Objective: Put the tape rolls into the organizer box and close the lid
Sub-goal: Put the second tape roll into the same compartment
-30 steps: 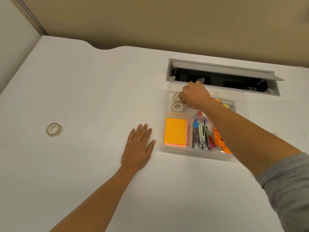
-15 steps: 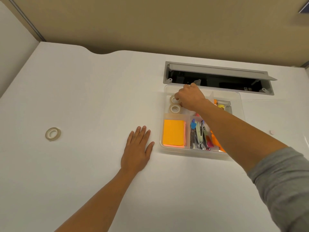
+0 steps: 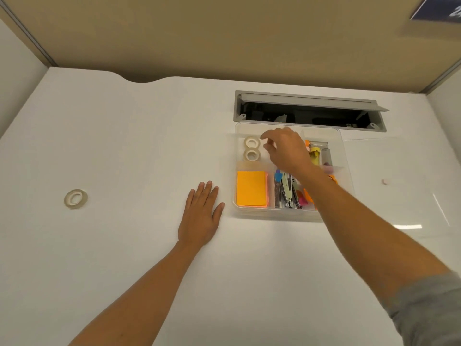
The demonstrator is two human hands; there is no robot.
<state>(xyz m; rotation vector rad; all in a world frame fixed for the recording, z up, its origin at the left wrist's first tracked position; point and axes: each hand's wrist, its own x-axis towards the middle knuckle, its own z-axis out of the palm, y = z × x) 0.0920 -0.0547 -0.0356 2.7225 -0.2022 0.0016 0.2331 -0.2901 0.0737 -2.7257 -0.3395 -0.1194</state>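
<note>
A clear plastic organizer box [image 3: 345, 156] sits on the white desk, its lid off. Two white tape rolls, one [image 3: 252, 142] behind the other [image 3: 252, 155], lie in its far-left compartment. My right hand [image 3: 287, 151] hovers just right of them with fingers loosely curled and nothing in it. A third tape roll [image 3: 75, 199] lies alone on the desk far to the left. My left hand [image 3: 202, 216] rests flat, palm down, on the desk just left of the box.
Orange sticky notes [image 3: 250, 188], a stapler and scissors [image 3: 288, 193] and a yellow item [image 3: 315, 156] fill other compartments. An open grey cable slot [image 3: 309, 101] lies behind the box. A small pink object [image 3: 386, 181] sits to the right, near a clear sheet [image 3: 424, 216] lying flat.
My right hand has let go of the tape roll in the far-left compartment and drawn back to the right, fingers opening. The left hand has stayed flat.
</note>
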